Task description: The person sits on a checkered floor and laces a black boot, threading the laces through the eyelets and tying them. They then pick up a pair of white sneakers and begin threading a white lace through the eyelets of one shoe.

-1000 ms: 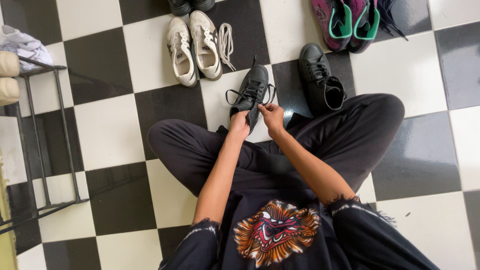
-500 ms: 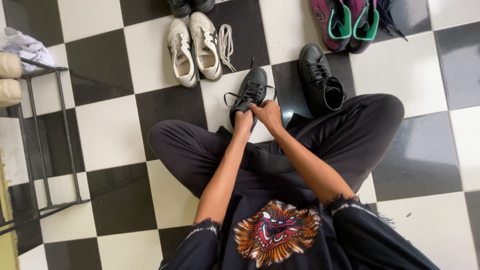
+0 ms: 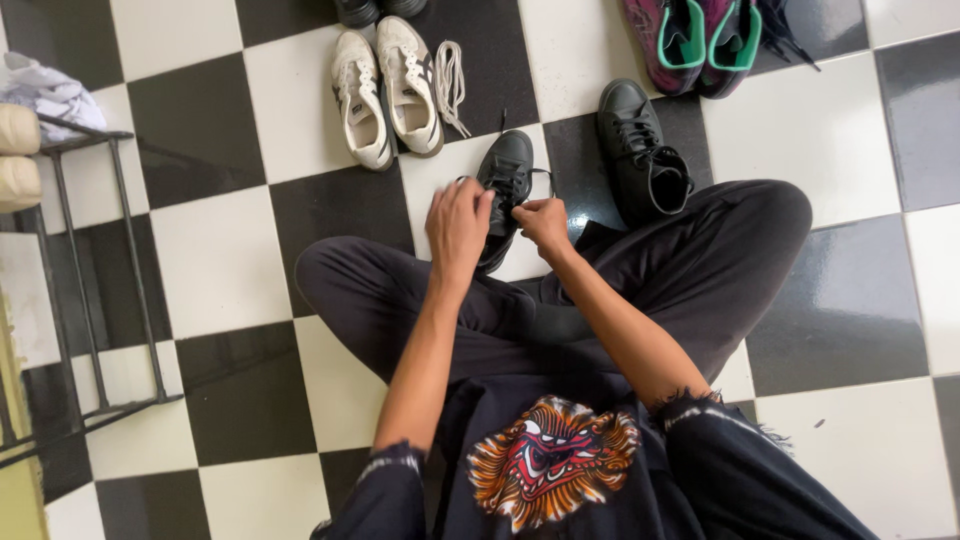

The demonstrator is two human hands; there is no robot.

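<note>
Checkered black and white floor tiles fill our view as we sit cross-legged in black trousers. We take the black shoe in front of our knees as the landmark. It lies on a white tile just beyond our crossed legs, toe pointing away from us, its thin black laces loose at the sides.

We count seven shoes in all, though two are cut off by the edge. Just right of the landmark shoe stands a second black shoe, apart from it. Up and left of it sits a pair of two cream sneakers side by side, with one loose white lace bundled beside them. Up and right of it lies a pair of two purple shoes with green lining. Straight above the cream pair, two dark toe caps peek in at the frame edge. Far left of the landmark shoe stands one black metal rack.

Our left hand is loosely curled, fingers bent down over the near side of the landmark shoe and touching it. Our right hand is closed into a pinch at the shoe's right side, where the lace runs; we cannot tell for sure that the lace is between the fingers.
</note>
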